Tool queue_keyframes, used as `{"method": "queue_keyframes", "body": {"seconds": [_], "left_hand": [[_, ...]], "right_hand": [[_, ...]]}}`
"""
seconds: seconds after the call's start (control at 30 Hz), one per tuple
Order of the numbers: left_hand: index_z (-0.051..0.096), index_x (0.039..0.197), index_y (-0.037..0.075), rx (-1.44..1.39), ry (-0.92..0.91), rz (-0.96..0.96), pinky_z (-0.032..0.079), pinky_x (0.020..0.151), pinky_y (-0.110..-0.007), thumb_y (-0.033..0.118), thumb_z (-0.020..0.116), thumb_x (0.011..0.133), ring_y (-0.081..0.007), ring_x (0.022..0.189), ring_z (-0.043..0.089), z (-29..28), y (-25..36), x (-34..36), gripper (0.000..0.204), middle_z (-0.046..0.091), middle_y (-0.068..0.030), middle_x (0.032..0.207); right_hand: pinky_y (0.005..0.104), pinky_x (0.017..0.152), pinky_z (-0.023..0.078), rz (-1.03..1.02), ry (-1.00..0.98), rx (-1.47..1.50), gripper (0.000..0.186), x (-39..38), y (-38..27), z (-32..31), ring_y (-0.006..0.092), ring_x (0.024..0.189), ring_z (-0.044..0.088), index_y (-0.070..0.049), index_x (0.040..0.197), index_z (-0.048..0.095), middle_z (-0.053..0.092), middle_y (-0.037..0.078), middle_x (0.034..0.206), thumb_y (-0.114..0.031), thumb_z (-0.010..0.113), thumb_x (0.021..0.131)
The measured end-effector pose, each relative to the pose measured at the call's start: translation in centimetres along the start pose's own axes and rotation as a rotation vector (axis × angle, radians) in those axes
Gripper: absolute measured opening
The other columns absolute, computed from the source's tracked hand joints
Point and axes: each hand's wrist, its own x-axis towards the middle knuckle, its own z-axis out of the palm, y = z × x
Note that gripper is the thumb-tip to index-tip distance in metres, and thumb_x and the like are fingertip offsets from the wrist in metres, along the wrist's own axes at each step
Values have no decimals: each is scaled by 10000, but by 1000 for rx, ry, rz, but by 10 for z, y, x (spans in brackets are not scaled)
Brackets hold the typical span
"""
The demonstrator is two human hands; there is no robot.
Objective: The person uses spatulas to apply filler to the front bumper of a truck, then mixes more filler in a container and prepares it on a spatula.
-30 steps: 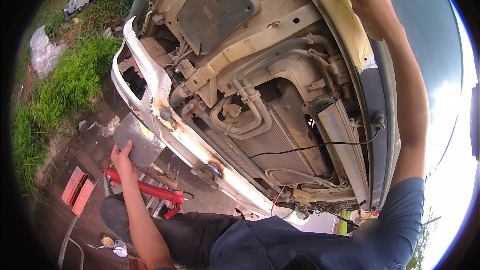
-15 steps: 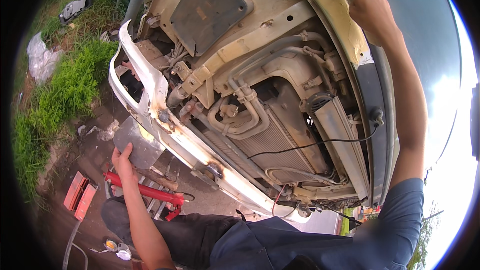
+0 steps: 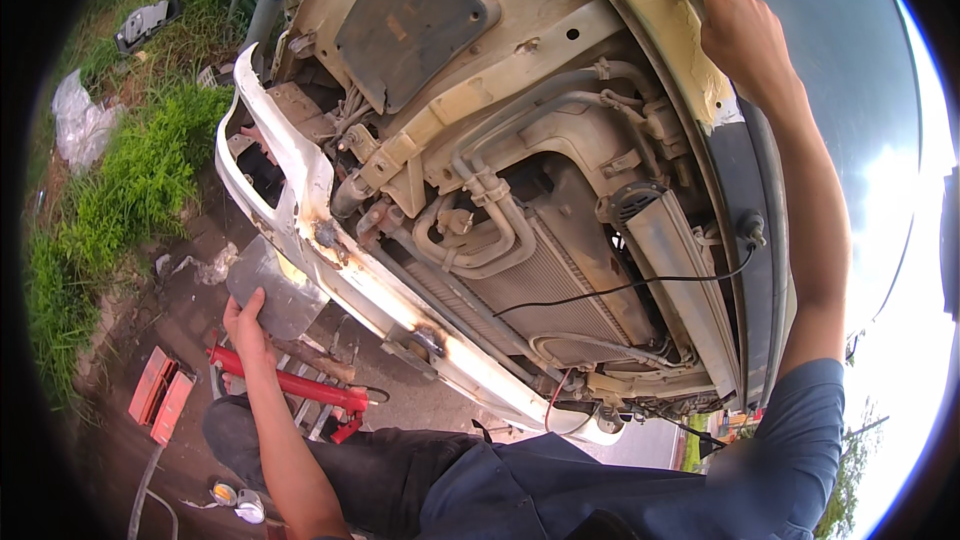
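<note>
My left hand (image 3: pixel 248 318) holds a thin flat grey plate (image 3: pixel 285 302) low on the left, below the white bumper (image 3: pixel 345 258). The thumb lies on its face, and some pale yellow stuff shows at its upper edge. My right hand (image 3: pixel 742 35) is raised at the upper right with its fingers curled, against the edge of a vehicle's front panel. Patchy yellow coating (image 3: pixel 665 5) covers the panel beside it. Whatever is between the right fingers is mostly hidden; a greyish flat edge shows near their tips.
An open vehicle front shows a radiator (image 3: pixel 510 285), pipes and a thin black cable (image 3: pixel 620 292). Beneath the bumper lie a red cylindrical jack (image 3: pixel 290 377) and an orange-red object (image 3: pixel 160 395). Grass (image 3: pixel 130 170) and a clear plastic bag (image 3: pixel 82 120) are at left.
My right hand has slid slightly down along the panel edge. The left hand and its plate have stayed almost in place.
</note>
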Motion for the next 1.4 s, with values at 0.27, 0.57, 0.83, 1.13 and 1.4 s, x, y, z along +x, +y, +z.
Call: {"method": "queue_keyframes", "body": {"seconds": [0.27,0.57,0.83,1.13,1.4], "left_hand": [[614,1126,3,21,-2,-13,503,816,-291,46,665,857,-159,924,647,6,1,-1,277,672,-70,1044],[611,1118,3,22,-6,-14,512,807,-302,44,655,864,-160,914,649,5,-3,-1,262,671,-73,1041],[610,1128,3,11,-12,-11,519,796,-298,39,653,863,-159,903,653,6,-2,-5,271,672,-70,1038],[614,1121,2,6,-10,-3,520,800,-303,39,655,861,-163,911,653,6,-3,-7,265,672,-74,1047],[608,1126,0,8,-4,-5,519,818,-319,44,673,849,-178,921,656,1,-7,0,288,674,-80,1052]], "right_hand": [[526,621,479,37,-75,-19,134,-15,5,-3,436,690,600,22,894,476,598,223,706,-4,499,765],[523,616,482,39,-86,-12,123,-29,6,-8,432,686,602,22,880,470,595,219,692,13,505,762],[519,588,479,21,-50,-17,120,-38,11,-5,428,662,600,23,870,465,588,211,668,20,510,758],[513,574,476,29,-47,-9,113,-48,14,-4,430,640,595,23,848,460,580,211,652,21,523,754],[511,573,480,75,-83,16,106,-64,16,-8,427,632,597,27,836,465,593,218,653,20,515,743]]}}
